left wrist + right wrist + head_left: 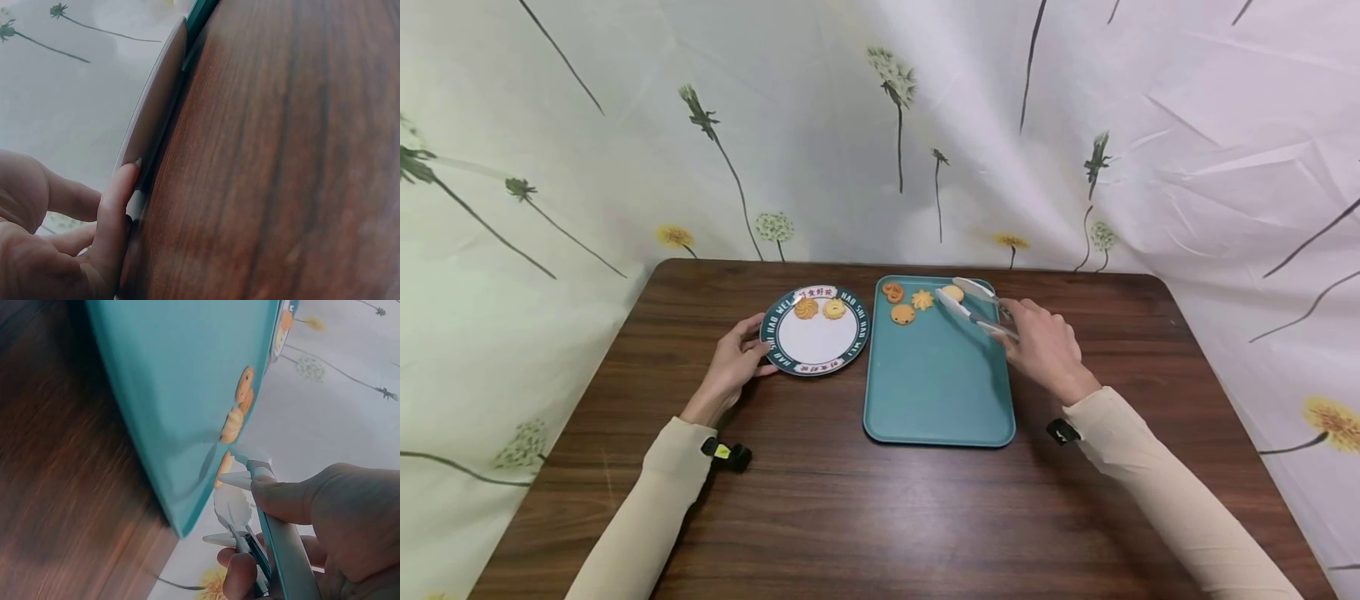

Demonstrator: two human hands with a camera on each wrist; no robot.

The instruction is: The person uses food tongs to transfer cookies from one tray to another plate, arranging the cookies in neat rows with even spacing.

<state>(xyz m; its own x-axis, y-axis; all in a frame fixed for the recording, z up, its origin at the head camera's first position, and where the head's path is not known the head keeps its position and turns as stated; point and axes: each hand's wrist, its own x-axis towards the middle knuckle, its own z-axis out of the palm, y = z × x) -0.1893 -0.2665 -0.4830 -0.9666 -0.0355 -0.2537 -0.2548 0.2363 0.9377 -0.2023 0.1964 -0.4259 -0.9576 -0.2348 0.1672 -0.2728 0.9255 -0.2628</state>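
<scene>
My left hand [732, 360] pinches the left rim of a round plate [808, 343], white with a dark green lettered border. A swirled cookie [806, 308] and a flower-shaped cookie [834, 309] lie near its back edge. In my right hand [1047, 343] is a pair of tongs [284, 550], gripped by the handles. The tongs' white-tipped arms stand apart over the back right of the teal tray [936, 383], on either side of a round cookie [953, 292]. Whether the tips touch it, I cannot tell.
Left of the tongs on the tray lie a pretzel-shaped cookie [892, 292], a star-shaped cookie [922, 299] and a round cookie with dark spots [902, 314]. Plate and tray sit side by side on the brown wooden table [850, 517]. A flower-printed cloth [820, 167] hangs behind it.
</scene>
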